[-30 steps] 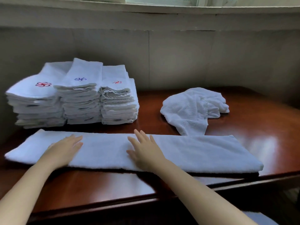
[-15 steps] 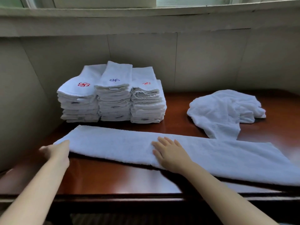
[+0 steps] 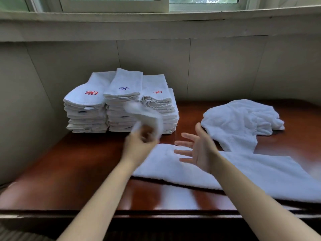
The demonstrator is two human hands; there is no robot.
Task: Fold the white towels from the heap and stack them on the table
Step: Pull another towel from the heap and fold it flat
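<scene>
A long white towel (image 3: 246,173), folded into a strip, lies along the front of the dark wooden table (image 3: 74,164). My left hand (image 3: 139,145) grips the strip's left end and holds it lifted and curled over, blurred by motion. My right hand (image 3: 198,150) hovers over the strip's middle with its fingers spread and nothing in it. Three stacks of folded white towels (image 3: 121,105) with small red and blue emblems stand at the back left. A crumpled white towel heap (image 3: 239,122) lies at the back right.
A tiled wall (image 3: 225,70) rises right behind the table, with a sill and window above it. Another wall closes the left side. The table's front edge (image 3: 156,213) runs across the bottom of the view.
My left hand has taken hold of the strip's left end and swung it up and to the right. My right hand has lifted off the towel and spread its fingers.
</scene>
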